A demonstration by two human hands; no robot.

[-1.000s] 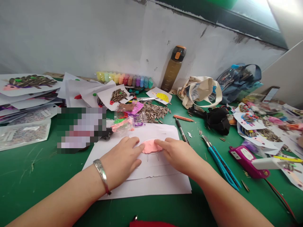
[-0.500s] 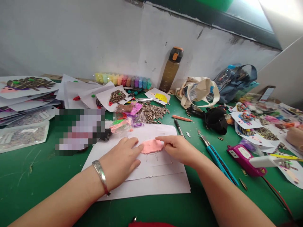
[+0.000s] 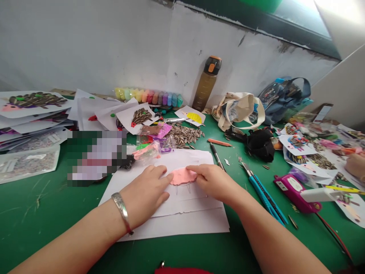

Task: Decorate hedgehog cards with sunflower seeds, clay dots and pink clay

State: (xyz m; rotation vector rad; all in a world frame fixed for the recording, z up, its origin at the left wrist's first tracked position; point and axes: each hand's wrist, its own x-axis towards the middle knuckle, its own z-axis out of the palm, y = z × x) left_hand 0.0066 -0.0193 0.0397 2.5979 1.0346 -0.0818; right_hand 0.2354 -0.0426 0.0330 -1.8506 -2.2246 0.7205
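A flattened patch of pink modelling clay [image 3: 181,177] lies on a pencil drawing with thin leg lines on white paper [image 3: 196,222]. My left hand [image 3: 146,194], with a silver bracelet at the wrist, rests spread on the paper, its fingertips at the clay's left edge. From the right, the index finger of my right hand [image 3: 214,182] is stretched onto the clay's upper right edge. The other fingers of that hand are bent beneath and partly hidden. Neither hand grips anything.
Behind the paper lie a heap of sunflower seeds [image 3: 184,135] and bagged clay [image 3: 148,151]. To the right are a pen [image 3: 217,156], utility knives [image 3: 265,196] and a magenta glue-gun-like device [image 3: 296,192]. A bottle [image 3: 205,85] stands by the wall. Another person's hand [image 3: 355,165] shows far right.
My right index fingertip has shifted slightly left along the clay's upper edge, and the right hand has turned a little flatter. The left hand stays in place.
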